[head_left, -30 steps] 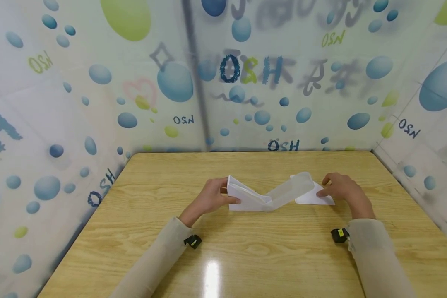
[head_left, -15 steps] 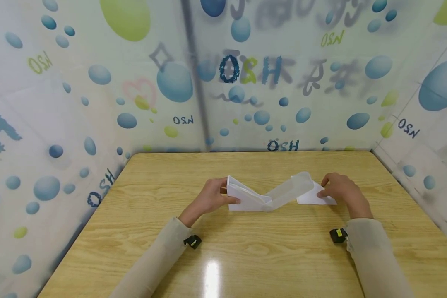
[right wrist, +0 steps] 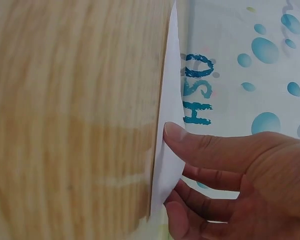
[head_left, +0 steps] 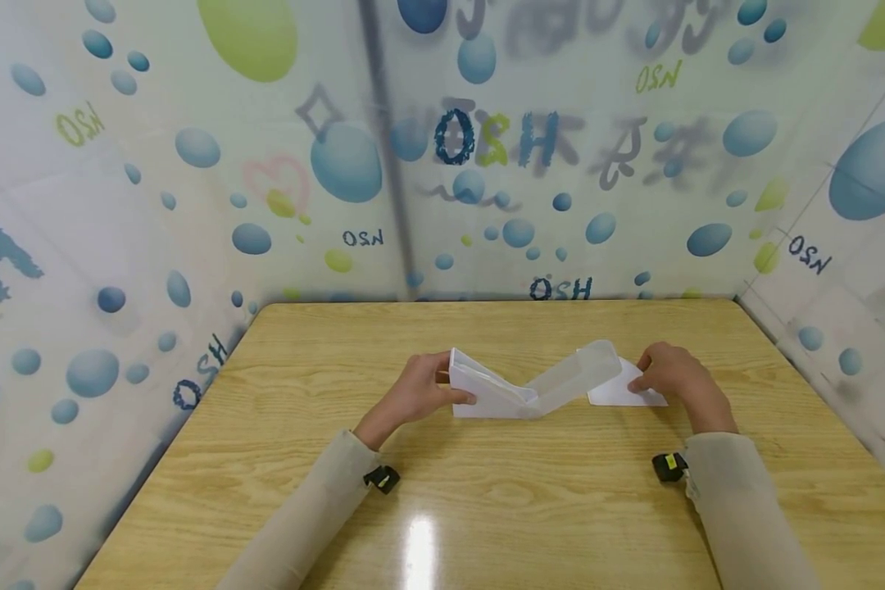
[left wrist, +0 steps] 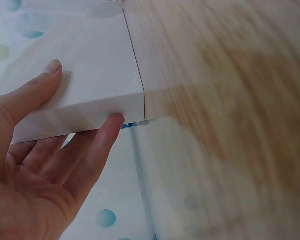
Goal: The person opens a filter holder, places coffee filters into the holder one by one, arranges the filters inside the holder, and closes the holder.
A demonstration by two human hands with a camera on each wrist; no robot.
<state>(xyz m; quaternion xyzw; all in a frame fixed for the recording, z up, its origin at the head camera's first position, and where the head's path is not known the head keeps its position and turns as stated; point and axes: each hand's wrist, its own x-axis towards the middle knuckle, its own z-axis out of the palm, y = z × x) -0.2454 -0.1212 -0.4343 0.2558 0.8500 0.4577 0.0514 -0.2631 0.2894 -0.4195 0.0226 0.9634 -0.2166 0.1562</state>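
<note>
White sheet (head_left: 615, 394): shifted slightly right since a second ago.
Left grip (head_left: 419, 388): clamped on white box (head_left: 487, 401), left end.
Right grip (head_left: 676, 374): clamped on white sheet.

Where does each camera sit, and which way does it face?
Head: worn on the head, looking forward and down at the table; left hand, right hand and both sleeves show.
Left wrist: worn there, facing the white box in the left hand; only that hand shows.
Right wrist: worn there, facing the white paper in the right hand; only that hand shows.
Both wrist views share the table and patterned wall.
</note>
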